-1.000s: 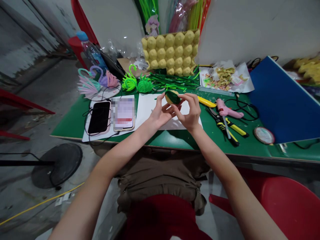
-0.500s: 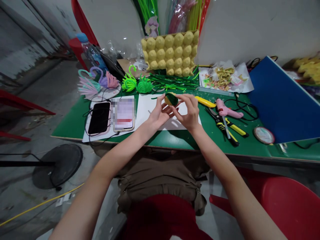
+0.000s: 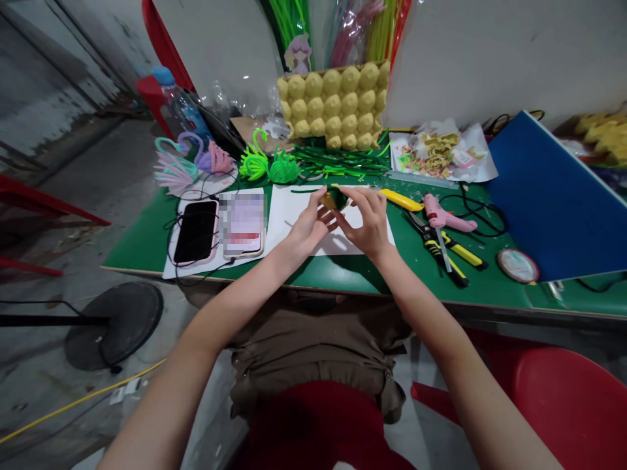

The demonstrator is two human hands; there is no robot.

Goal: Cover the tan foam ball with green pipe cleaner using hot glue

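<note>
Between my two hands is a small yellow cup (image 3: 329, 201), which looks cut from an egg tray, with dark green pipe cleaner (image 3: 336, 194) covering part of it. My left hand (image 3: 308, 228) pinches its left side with thumb and fingers. My right hand (image 3: 369, 222) grips the right side, fingertips on the green part. A loose green pipe cleaner end (image 3: 301, 191) sticks out to the left. Fingers hide much of the cup. Both hands are just above a white paper sheet (image 3: 280, 225) on the green table (image 3: 343, 277).
Left are two phones (image 3: 196, 232) (image 3: 245, 225) with cables and pipe-cleaner swans (image 3: 193, 160). Behind stands a yellow egg tray (image 3: 336, 104) with green pipe cleaners (image 3: 337, 160). Right lie a yellow cutter (image 3: 401, 200), pliers (image 3: 443, 258), a pink glue gun (image 3: 448, 217), tape (image 3: 518, 265) and a blue board (image 3: 558, 202).
The cup has turned in my fingers, so less of its face shows. Its loose pipe cleaner end reaches further left. Both hands stay in nearly the same place.
</note>
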